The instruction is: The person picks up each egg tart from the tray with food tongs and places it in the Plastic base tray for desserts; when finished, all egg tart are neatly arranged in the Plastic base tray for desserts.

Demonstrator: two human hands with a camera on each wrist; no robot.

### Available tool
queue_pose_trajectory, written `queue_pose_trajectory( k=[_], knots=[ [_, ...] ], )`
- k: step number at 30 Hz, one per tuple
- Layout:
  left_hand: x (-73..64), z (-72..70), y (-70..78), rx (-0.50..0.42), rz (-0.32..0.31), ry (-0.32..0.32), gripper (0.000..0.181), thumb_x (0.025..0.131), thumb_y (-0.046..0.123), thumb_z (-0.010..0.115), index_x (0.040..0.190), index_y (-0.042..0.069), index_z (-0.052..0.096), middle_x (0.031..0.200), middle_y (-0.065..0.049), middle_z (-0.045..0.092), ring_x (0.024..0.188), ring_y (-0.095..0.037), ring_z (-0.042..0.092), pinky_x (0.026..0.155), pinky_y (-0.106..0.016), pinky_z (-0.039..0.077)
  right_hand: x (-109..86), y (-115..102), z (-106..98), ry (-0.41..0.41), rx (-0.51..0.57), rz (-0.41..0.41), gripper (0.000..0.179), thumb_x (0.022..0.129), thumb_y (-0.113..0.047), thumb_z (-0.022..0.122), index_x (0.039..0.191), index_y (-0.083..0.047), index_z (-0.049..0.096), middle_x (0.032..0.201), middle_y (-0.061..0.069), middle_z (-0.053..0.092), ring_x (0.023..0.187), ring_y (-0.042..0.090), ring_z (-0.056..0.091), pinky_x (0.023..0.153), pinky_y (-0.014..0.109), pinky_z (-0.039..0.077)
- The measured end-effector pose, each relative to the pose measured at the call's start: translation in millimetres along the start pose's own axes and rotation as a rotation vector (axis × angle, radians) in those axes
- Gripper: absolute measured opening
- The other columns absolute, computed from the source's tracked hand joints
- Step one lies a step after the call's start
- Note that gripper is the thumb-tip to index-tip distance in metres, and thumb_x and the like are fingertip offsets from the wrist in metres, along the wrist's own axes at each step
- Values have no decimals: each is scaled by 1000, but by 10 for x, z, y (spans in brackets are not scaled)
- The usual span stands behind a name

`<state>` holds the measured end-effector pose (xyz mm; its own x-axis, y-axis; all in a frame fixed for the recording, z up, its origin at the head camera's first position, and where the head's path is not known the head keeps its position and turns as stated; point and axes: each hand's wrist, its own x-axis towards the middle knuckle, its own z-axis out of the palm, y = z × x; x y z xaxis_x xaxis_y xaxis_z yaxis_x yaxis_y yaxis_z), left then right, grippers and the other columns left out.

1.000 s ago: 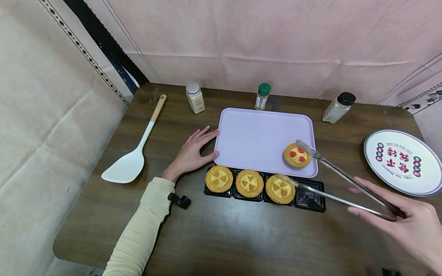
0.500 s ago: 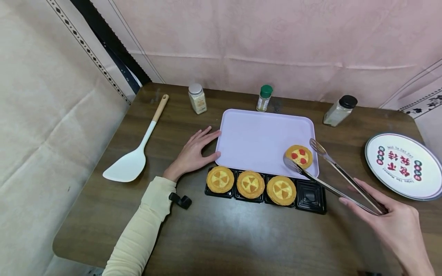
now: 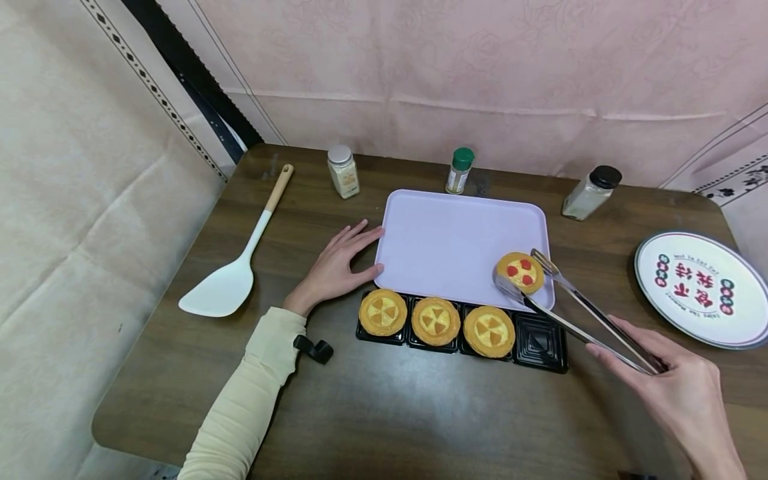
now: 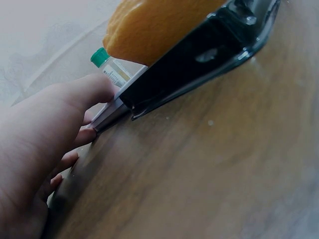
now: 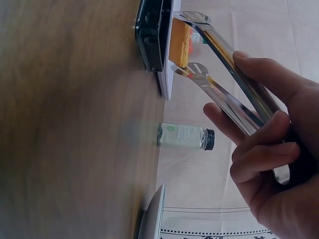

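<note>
My right hand (image 3: 678, 377) grips a pair of metal tongs (image 3: 585, 327). Their tips stand on either side of a tart with red dots (image 3: 517, 267), which sits at the near right corner of a lilac tray (image 3: 450, 233). In the right wrist view the tong tips (image 5: 197, 72) lie close about the tart (image 5: 179, 45). At the tray's left edge my left hand (image 3: 336, 267) rests with fingers spread, thumb and a finger touching the rim. Along the near side lies a black plastic tray (image 3: 540, 341), with three yellow tarts (image 3: 435, 320) in its left compartments; the rightmost holds none.
A white spatula (image 3: 225, 280) with a wooden handle lies at left. Behind the lilac tray stand a white-capped jar (image 3: 343, 173) and a green-capped bottle (image 3: 459, 172). A black-capped jar (image 3: 588, 195) stands at back right, and a printed plate (image 3: 702, 287) lies at right.
The tongs have shifted from over the tart and black tray to both sides of the dotted tart, and their tips have drawn closer together. My left hand stays at the tray edge.
</note>
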<state>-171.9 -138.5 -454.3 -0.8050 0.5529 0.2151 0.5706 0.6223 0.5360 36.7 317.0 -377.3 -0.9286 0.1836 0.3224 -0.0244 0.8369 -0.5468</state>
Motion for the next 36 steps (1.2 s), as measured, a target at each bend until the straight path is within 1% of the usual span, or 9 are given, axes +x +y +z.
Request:
queue_pose_trajectory(
  k=[5,10,15,21,24,26,28,33,36],
  knots=[
    [3,-2,15,-3,-5,-10,68,93,48,62,151,20,42,151,4,41,146,-21,22,118,-44,10,1,15,3,15,6,-5,53,64,-21,93,114,-28,76,99,-44,55,67,-6,48,64,9,32],
    [6,-1,20,-6,-9,-16,67,93,46,63,151,20,41,152,4,41,146,-20,21,118,-43,9,8,40,-2,24,6,-33,53,63,-18,93,113,-24,77,100,-46,54,60,-4,44,60,9,32],
    [3,9,10,0,-7,-18,68,93,47,62,151,20,41,152,4,40,146,-21,21,118,-44,9,6,32,-2,29,9,-30,52,63,-17,93,112,-23,77,97,-47,55,53,-2,39,53,13,32],
    [-5,23,1,1,-5,-12,68,93,49,61,151,20,41,152,5,40,146,-21,21,118,-44,9,0,19,1,35,7,-7,51,62,-18,94,110,-23,78,86,-47,55,49,0,35,49,15,31],
    [-7,31,-2,3,-1,-8,68,93,51,61,151,20,41,152,5,40,146,-20,22,118,-44,9,-3,4,-12,39,15,18,50,62,-18,94,109,-23,78,69,-36,59,46,-1,33,46,15,29],
    [-6,33,-6,3,1,-10,68,93,51,60,151,20,41,152,6,40,146,-20,21,118,-44,9,-3,-12,-31,45,16,46,49,62,-18,94,109,-23,79,65,-31,60,47,-1,33,46,15,29],
    [-7,30,-5,2,1,-9,69,93,52,60,151,20,41,152,5,40,146,-20,21,118,-43,9,2,-29,-62,53,18,72,49,63,-17,94,109,-23,78,66,-31,60,49,-2,37,47,11,31],
    [-10,13,-7,2,-3,0,68,93,49,62,151,21,41,152,5,40,146,-21,22,118,-43,9,19,-58,-153,73,3,98,50,64,-16,93,111,-25,78,81,-42,57,55,-2,42,54,7,32],
    [-6,2,-7,0,-3,3,68,93,48,62,151,21,41,152,4,40,146,-22,22,118,-45,10,15,-52,-234,79,21,71,52,64,-13,93,113,-26,77,81,-35,63,46,-3,34,45,11,26]
  ],
)
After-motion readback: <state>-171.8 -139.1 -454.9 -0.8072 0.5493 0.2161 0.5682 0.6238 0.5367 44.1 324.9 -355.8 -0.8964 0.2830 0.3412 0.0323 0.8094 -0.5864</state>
